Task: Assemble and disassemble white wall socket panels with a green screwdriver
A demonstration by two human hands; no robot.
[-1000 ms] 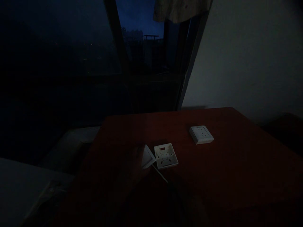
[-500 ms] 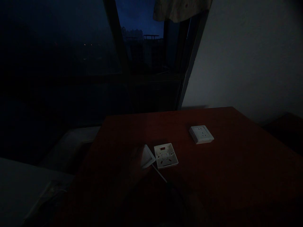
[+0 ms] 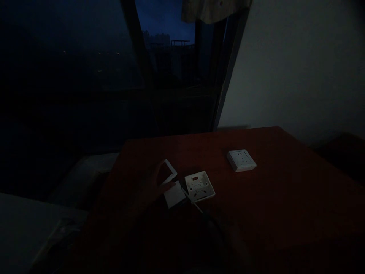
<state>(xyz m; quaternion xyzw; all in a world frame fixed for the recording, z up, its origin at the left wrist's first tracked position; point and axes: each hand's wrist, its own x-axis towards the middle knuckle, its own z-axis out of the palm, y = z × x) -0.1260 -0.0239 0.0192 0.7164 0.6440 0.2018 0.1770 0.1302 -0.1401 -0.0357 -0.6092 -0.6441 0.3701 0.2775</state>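
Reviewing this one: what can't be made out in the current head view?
All in the head view:
- Right hand: darkness hides its fingers and grip near the slim pale metal-looking shaft.
- Left hand: shadow obscures most fingers.
- White square plastic plate: its underside faces away.
- White square plastic socket: any lettering is too small and dim.
- Pale hanging cloth: cut off by the top edge.

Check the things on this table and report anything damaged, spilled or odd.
The white frame in the left hand isn't fitted around the white panel below it in view, and the box beside them lies open, unlike the closed socket further back. No spill or breakage shows, though darkness hides much.
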